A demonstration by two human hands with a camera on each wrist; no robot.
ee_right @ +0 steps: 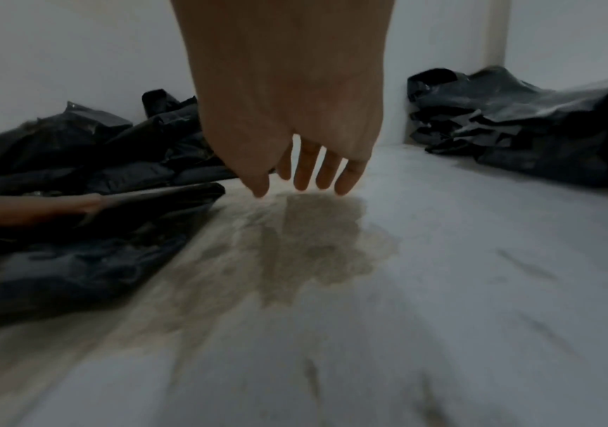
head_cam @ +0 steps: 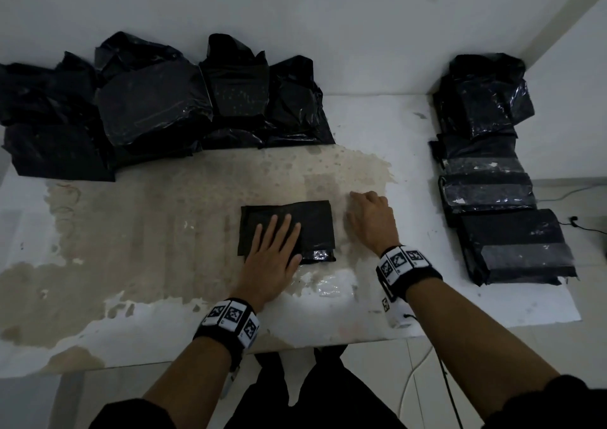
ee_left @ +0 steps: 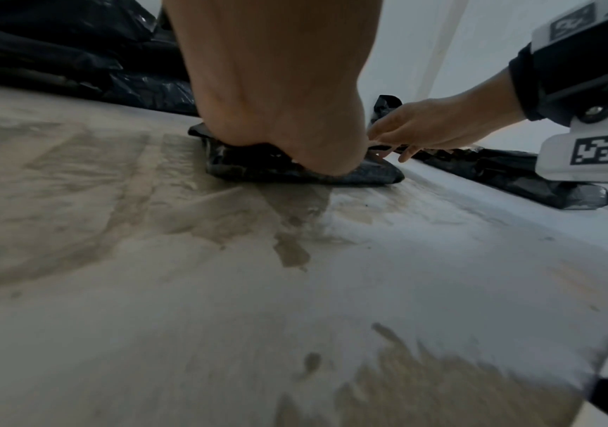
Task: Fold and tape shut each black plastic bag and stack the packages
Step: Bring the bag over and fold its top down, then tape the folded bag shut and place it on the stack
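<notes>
Left hand (head_cam: 274,258) presses flat, fingers straight, on the folded black plastic bag (head_cam: 312,218); right hand (head_cam: 371,220), loose-fingered and empty, hovers just right of it over bare worn white table (head_cam: 147,231).

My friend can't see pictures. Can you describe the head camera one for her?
A left hand presses flat on a folded black bag on a worn white table, while the right hand rests beside it. Loose bags are piled at the back left; taped packages sit stacked on the right.
</notes>
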